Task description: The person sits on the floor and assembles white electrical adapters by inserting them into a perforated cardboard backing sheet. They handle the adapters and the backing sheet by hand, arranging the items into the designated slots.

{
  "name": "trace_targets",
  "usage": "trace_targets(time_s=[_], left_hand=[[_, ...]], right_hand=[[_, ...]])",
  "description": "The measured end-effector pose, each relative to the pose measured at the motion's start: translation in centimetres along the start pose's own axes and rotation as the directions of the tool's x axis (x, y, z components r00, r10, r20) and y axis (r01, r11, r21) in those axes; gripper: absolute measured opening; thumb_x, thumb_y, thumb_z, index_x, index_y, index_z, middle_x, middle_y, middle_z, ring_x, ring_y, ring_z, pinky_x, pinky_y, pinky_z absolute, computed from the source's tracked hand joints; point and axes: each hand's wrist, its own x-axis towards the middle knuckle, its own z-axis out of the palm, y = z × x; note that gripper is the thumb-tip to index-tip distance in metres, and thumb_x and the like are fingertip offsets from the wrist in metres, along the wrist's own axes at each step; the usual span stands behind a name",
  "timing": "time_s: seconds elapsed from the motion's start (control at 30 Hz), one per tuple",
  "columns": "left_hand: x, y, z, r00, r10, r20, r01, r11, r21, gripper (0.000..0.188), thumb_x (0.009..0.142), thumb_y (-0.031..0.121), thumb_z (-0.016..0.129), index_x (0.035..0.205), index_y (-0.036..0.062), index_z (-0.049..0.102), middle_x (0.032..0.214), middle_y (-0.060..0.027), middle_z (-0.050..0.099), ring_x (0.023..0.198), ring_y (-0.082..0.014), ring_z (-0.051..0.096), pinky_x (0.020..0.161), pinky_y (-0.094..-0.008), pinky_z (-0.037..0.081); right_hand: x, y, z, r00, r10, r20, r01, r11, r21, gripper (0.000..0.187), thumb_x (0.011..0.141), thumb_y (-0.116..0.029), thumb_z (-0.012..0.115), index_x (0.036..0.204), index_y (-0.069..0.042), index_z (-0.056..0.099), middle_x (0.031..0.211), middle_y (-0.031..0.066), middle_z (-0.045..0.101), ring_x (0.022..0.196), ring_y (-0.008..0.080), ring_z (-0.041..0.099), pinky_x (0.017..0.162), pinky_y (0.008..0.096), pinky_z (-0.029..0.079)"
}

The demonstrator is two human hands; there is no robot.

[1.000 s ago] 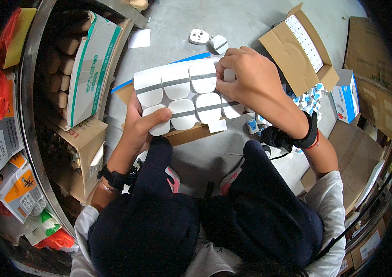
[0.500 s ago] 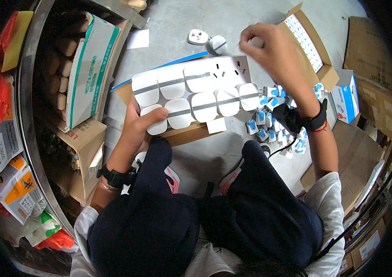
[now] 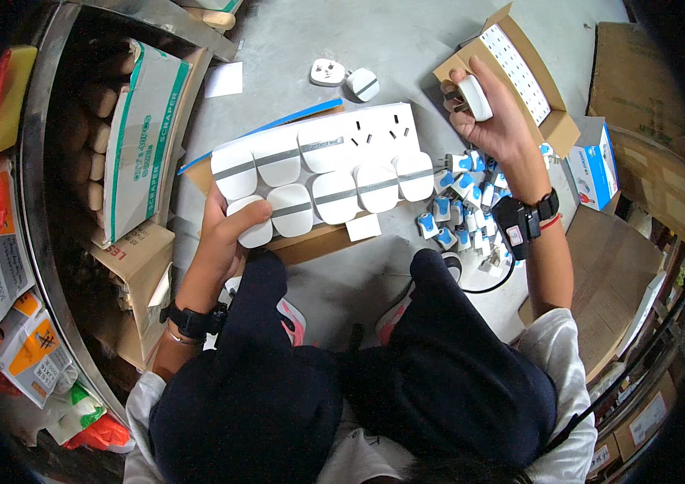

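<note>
My left hand is closed on the left end of a white slotted panel. Its thumb presses on a white plug at the near corner; its other fingers are hidden beneath. Two rows of rounded white plugs, each with a grey stripe, sit on the panel. Bare three-slot patterns show at its far right. Up to the right, beside an open carton, my right hand grips one white plug, its metal prongs facing left. Two more white adapters lie on the floor beyond the panel.
Under the panel shows a cardboard box with a blue edge. Small blue-and-white plugs lie heaped at the right. Behind them stands an open carton with a white perforated sheet. A metal shelf with boxes runs along the left.
My right hand has turned and moved slightly right and down, bringing the plug in it into clear view. My left hand still holds the panel; the whole view has shifted slightly.
</note>
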Motion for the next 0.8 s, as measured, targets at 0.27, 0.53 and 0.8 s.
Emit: trace_targets(time_s=[0.27, 0.53, 0.8], left_hand=[[0.1, 0.0, -0.1, 1.0, -0.01, 0.025, 0.01, 1.0, 0.015, 0.071, 0.074, 0.014, 0.077, 0.133, 0.0035, 0.039, 0.119, -0.0104, 0.055, 0.109, -0.0206, 0.057, 0.093, -0.034, 0.048], [0.1, -0.1, 0.0, 1.0, -0.002, 0.014, 0.001, 1.0, 0.027, 0.073, 0.073, 0.015, 0.077, 0.133, 0.0038, 0.038, 0.12, -0.0106, 0.055, 0.11, -0.0202, 0.056, 0.094, -0.0335, 0.047], [0.0, 0.0, 0.0, 1.0, 0.012, 0.024, -0.013, 0.999, 0.044, 0.075, 0.072, 0.017, 0.078, 0.134, 0.0033, 0.038, 0.121, -0.0121, 0.054, 0.112, -0.0217, 0.055, 0.096, -0.0347, 0.046]], right_hand=[[-2.6, 1.0, 0.5, 0.98, -0.153, 0.13, 0.135, 0.981, 0.136, 0.049, 0.094, -0.019, 0.05, 0.136, 0.004, 0.041, 0.116, 0.0177, 0.051, 0.088, 0.0204, 0.056, 0.085, 0.0302, 0.053], [-3.2, 1.5, 2.3, 0.958, -0.13, 0.256, 0.149, 0.987, -0.059, 0.063, 0.078, -0.013, 0.069, 0.134, -0.006, 0.041, 0.109, 0.0093, 0.054, 0.109, 0.0242, 0.058, 0.103, 0.0353, 0.041], [-2.9, 2.4, 2.6, 0.837, -0.082, 0.542, 0.129, 0.99, -0.05, 0.035, 0.074, 0.006, 0.058, 0.105, -0.008, 0.05, 0.108, 0.0063, 0.053, 0.109, 0.0193, 0.055, 0.096, 0.0332, 0.044]])
